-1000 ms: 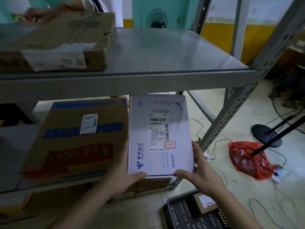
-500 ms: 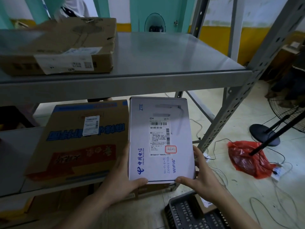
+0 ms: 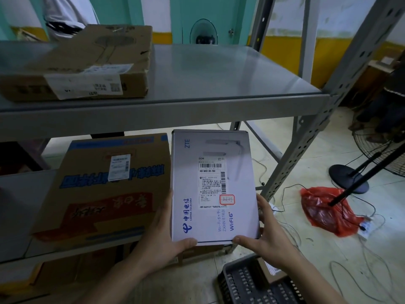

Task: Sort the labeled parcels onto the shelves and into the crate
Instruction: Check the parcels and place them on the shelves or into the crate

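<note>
A red plastic bag (image 3: 326,210) is lying on the tiled floor (image 3: 306,249) at the right of the frame, among loose cables (image 3: 291,189). A fan's round black base (image 3: 348,178) is standing just above it, and another person (image 3: 65,16) is standing at upper left.

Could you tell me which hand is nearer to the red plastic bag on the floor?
Right. The right hand grips the white ZTE box on the side facing the red plastic bag; the left hand holds the box's far side.
</note>
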### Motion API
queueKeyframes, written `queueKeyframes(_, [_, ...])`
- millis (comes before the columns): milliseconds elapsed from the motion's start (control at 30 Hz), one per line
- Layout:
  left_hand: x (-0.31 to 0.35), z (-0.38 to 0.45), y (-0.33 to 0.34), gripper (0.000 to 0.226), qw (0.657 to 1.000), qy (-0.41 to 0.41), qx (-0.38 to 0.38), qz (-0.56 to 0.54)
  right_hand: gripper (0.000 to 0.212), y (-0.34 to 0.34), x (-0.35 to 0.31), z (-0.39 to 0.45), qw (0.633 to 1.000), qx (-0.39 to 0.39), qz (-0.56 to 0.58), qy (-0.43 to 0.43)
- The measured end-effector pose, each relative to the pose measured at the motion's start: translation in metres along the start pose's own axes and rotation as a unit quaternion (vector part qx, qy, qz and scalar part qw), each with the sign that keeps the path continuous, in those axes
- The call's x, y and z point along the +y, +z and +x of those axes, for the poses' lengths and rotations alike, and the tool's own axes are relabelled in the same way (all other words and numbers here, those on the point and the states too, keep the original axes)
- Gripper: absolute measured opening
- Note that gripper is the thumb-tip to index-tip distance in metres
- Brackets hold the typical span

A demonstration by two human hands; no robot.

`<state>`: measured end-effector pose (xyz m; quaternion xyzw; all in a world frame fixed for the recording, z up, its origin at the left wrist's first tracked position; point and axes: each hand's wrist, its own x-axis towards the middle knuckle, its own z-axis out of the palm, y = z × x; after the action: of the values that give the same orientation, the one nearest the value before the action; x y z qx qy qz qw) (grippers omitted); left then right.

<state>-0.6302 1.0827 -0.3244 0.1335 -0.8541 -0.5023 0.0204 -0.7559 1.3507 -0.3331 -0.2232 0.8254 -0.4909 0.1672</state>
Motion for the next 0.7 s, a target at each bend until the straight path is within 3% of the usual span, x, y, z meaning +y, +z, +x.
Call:
queueKeyframes(400, [0.008, -0.001, 0.005, 0.128, 0.999, 0.028, -0.024, 0.005, 0.116, -0.008, 0.001, -0.021, 1.0, 0.029, -0.005, 0.001])
queueKeyframes(700, [0.01, -0.01, 0.037, 0.129, 0.992, 0.057, -0.108, 0.041, 0.12, -0.016, 0.03, -0.083, 0.995, 0.088, 0.021, 0.048])
